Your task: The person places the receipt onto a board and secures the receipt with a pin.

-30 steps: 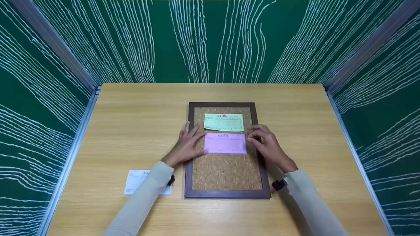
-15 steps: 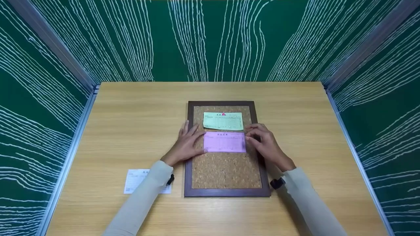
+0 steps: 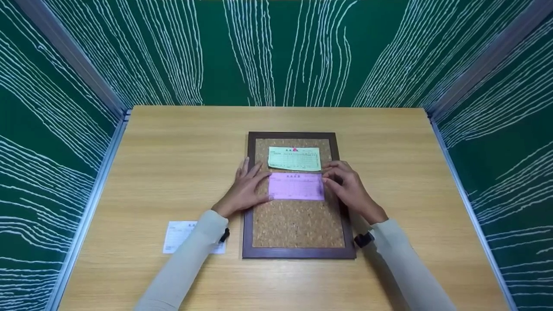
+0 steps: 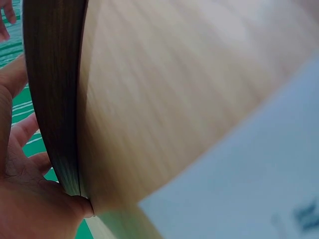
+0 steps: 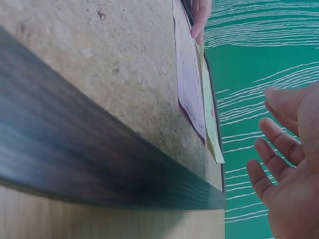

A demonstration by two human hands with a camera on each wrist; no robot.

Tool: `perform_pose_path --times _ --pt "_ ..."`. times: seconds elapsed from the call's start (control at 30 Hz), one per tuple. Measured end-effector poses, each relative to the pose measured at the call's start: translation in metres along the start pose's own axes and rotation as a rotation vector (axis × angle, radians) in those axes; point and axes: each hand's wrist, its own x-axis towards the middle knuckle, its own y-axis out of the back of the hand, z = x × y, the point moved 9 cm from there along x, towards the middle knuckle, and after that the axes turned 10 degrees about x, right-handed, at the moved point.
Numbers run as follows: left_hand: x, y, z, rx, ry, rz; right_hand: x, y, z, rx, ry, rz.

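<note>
A purple printed slip (image 3: 296, 187) lies on the framed cork board (image 3: 298, 224), just below a green slip (image 3: 293, 160) with a red pin (image 3: 295, 149) at its top. My left hand (image 3: 243, 192) lies across the board's left frame. Its thumb and index finger stretch to the purple slip's left corners. My right hand (image 3: 352, 188) is at the slip's right edge with bent fingers. In the right wrist view this hand (image 5: 294, 159) appears apart from the papers, fingers loosely spread, and no held object shows. The left wrist view has my left hand (image 4: 35, 199) beside the frame's outer edge.
A white printed slip (image 3: 178, 235) lies on the wooden table (image 3: 298, 285) to the left of the board, partly covered by my left sleeve (image 3: 185, 263). Green walls (image 3: 293, 52) with white wavy lines stand behind and on both sides.
My right fingertips have edged slightly left, closer to the purple slip's right edge. The left hand and the slips keep their places on the board.
</note>
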Motion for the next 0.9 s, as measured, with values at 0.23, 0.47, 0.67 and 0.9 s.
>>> perform_pose_path --times 0.23,0.47,0.67,0.9 --pt "0.000 -0.001 0.000 0.018 -0.009 0.003 0.001 -0.003 -0.001 -0.016 0.003 0.000" --pt "0.000 -0.002 0.001 0.011 -0.017 -0.005 0.007 -0.010 0.002 -0.039 -0.015 -0.011" --pt "0.000 -0.003 0.000 -0.008 -0.016 0.000 0.016 -0.017 0.006 -0.010 -0.054 -0.015" --pt "-0.001 -0.003 -0.001 -0.003 -0.013 0.008 0.021 -0.024 0.009 0.001 -0.067 -0.013"
